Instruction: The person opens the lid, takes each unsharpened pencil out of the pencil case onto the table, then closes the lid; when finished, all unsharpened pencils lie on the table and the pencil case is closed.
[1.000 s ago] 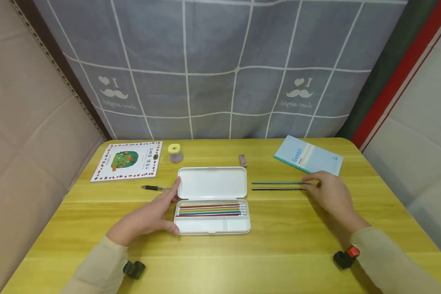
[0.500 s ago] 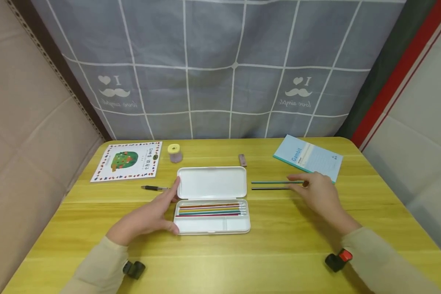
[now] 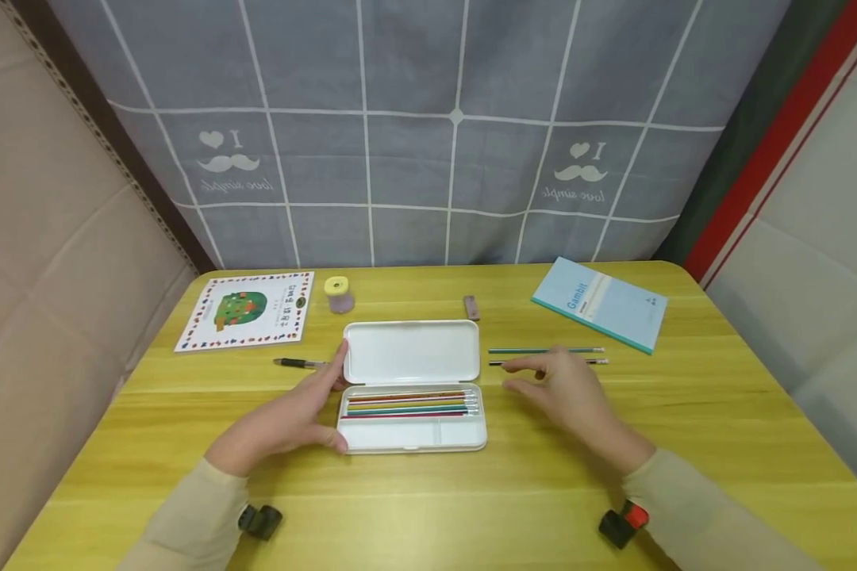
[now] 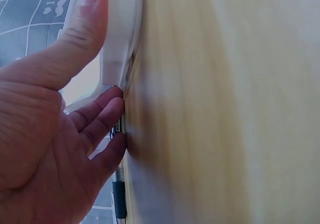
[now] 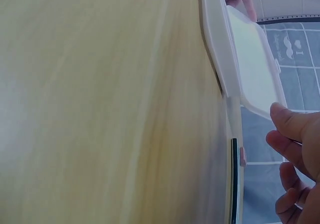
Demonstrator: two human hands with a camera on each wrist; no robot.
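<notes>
A: Step in hand?
B: Loading pencils. Left hand (image 3: 286,420) braces the open case (image 3: 414,386), thumb and fingers relaxed against its left end. Right hand (image 3: 567,388), fingers loose and grasping nothing, hovers over the near pencil (image 3: 600,362), right of the case.
A: Next move?
B: Likely pinching that pencil and lifting it level.

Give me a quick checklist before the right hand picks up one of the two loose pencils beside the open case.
1. Pencil case open, lid flat: ok.
2. Left hand steadying the case's left edge: ok.
3. Green pencil and dark pencil lying parallel on the table, apart from the case: ok.
4. Right hand over the dark pencil, fingers relaxed, holding nothing: ok.
5. Room in the tray beside the pencils already there: ok.
6. Fingertip contact with the dark pencil: cannot tell.
</notes>
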